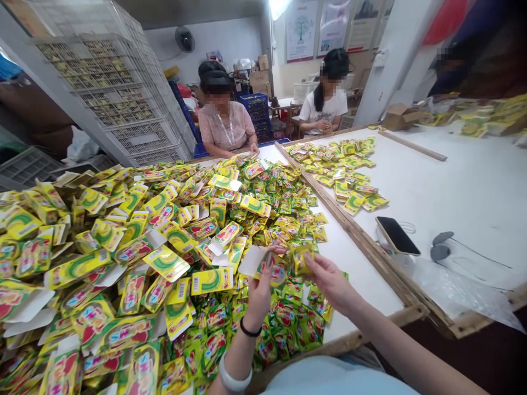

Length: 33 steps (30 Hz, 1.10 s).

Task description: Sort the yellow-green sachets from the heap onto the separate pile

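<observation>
The left hand [258,291] is pinching a flat carton [263,263], open end pointing left, while the right hand [329,282] is gripping a small sachet [300,259] just right of it, above the sachet pile [288,323], left of the phone [397,235].

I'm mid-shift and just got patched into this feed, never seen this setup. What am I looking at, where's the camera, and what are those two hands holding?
There is no machine: one head-worn camera looks down at a person's bare hands. The left hand holds a small open carton by its white flap. The right hand pinches a small yellow-green sachet beside the carton's mouth. The white table is heaped with more cartons and sachets. A phone lies on the next table. Two other people sit across.
</observation>
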{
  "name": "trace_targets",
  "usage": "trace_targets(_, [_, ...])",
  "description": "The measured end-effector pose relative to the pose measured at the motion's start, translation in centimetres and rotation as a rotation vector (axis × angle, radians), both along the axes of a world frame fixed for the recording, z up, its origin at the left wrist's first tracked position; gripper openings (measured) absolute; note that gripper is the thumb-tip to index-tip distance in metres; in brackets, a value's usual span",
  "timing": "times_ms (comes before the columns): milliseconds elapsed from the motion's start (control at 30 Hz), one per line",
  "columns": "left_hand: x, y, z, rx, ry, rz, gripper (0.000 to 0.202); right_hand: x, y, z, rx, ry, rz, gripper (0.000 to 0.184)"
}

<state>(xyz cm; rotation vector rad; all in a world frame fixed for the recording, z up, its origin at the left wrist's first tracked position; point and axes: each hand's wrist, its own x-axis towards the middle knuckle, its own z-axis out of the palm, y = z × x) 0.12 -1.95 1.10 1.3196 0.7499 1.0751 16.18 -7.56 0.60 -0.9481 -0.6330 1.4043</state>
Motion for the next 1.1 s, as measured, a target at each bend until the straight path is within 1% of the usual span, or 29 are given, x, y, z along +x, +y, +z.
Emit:
trace_targets(33, [0.2,-0.1,0.1,-0.058,-0.038,0.019,0.037,0.5,0.1,0.4,0.015,-0.041,-0.066,0.019])
trace_targets(67, [0.3,-0.1,0.2,-0.110,-0.043,0.009,0.036,1.0,0.3,0.9,0.036,-0.074,-0.107,0.019])
trace_targets(100, [0.3,-0.2,0.4,-0.159,-0.022,-0.036,0.035,1.4,0.5,1.6,0.062,-0.102,-0.123,0.020])
trace_targets(167, [0.3,-0.5,0.9,-0.242,0.033,-0.168,0.031,1.7,0.8,3.1,0.141,-0.173,-0.093,0.021])
trace_targets(233, [0.3,-1.0,1.4,-0.267,0.079,-0.283,0.029,1.3,1.0,4.5,0.236,-0.290,-0.055,0.021])
trace_targets(267, [0.4,-1.3,1.7,-0.263,0.097,-0.318,0.027,0.9,1.0,5.2,0.291,-0.368,-0.040,0.020])
trace_targets(333, [0.3,-1.6,2.0,-0.225,0.143,-0.353,0.023,0.2,0.9,6.1,0.434,-0.588,-0.001,0.015])
trace_targets(367, [0.2,-1.8,2.1,-0.201,0.167,-0.362,0.022,-0.1,0.8,6.5,0.506,-0.722,0.039,0.013])
trace_targets(433, [-0.1,-1.9,2.0,-0.155,0.219,-0.368,0.018,-0.3,0.4,7.1,0.604,-0.986,0.176,0.014])
trace_targets(500, [-0.4,-2.0,1.6,-0.134,0.267,-0.379,0.019,-0.2,-0.2,7.5,0.615,-1.177,0.338,0.017])
trace_targets(567, [-0.7,-2.2,1.0,-0.118,0.297,-0.415,0.026,0.0,-0.8,7.7,0.584,-1.270,0.474,0.018])
trace_targets(633, [-0.9,-2.6,0.3,-0.112,0.281,-0.458,0.031,0.4,-1.3,7.6,0.561,-1.280,0.556,0.017])
trace_targets(667, [-1.0,-2.7,0.0,-0.126,0.268,-0.476,0.034,0.7,-1.5,7.4,0.544,-1.258,0.575,0.016])
trace_targets(700, [-1.1,-2.9,-0.3,-0.154,0.260,-0.494,0.036,0.9,-1.7,7.1,0.521,-1.225,0.564,0.016])
trace_targets(800, [-1.5,-3.1,-0.9,-0.231,0.301,-0.516,0.045,1.4,-2.2,5.4,0.463,-1.146,0.423,0.015])
trace_targets(833, [-1.6,-3.1,-1.0,-0.228,0.322,-0.524,0.047,1.4,-2.3,4.8,0.470,-1.134,0.386,0.012])
trace_targets(867, [-1.6,-3.2,-1.1,-0.206,0.336,-0.535,0.049,1.3,-2.6,4.2,0.485,-1.127,0.378,0.012])
trace_targets(900, [-1.6,-3.2,-1.0,-0.178,0.342,-0.555,0.050,1.0,-2.8,3.8,0.503,-1.123,0.409,0.015])
trace_targets(967, [-1.5,-3.3,-0.7,-0.144,0.348,-0.601,0.056,0.5,-3.4,3.2,0.519,-1.102,0.536,0.022])
trace_targets(1033, [-1.3,-3.4,-0.3,-0.154,0.378,-0.635,0.076,0.3,-3.7,2.9,0.515,-1.104,0.637,0.024])
trace_targets(1067, [-1.3,-3.3,-0.3,-0.150,0.406,-0.637,0.088,0.7,-3.6,2.8,0.520,-1.131,0.646,0.023])
trace_targets(1100, [-1.4,-3.1,-0.4,-0.116,0.446,-0.616,0.096,1.4,-3.3,2.7,0.527,-1.173,0.619,0.023])
